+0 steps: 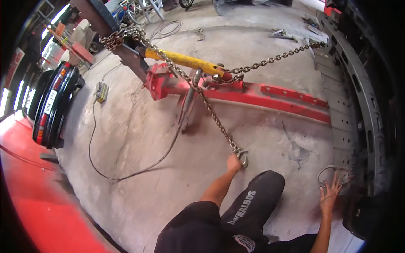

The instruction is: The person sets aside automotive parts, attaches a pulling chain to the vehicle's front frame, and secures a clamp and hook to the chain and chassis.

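Note:
My left hand [234, 162] is closed around the end of a rusty chain [215, 116], just beside its metal hook [244, 160]. From there the chain slants up, pulled fairly straight, over a yellow hydraulic ram [181, 59] to a dark upright post [99, 17]. At the right, my right hand [330, 194] has its fingers spread beside a looped wire cable [324, 172]. Whether the fingertips touch that cable, I cannot tell. The ram lies above a red steel beam [253, 99] on the floor.
A second chain [282, 56] runs from the ram to a grey perforated rail [354, 80] along the right. A black hose [93, 156] curves across the concrete from a foot pump [101, 92]. Black car bumper [57, 101] stands left, beside a red surface [38, 198].

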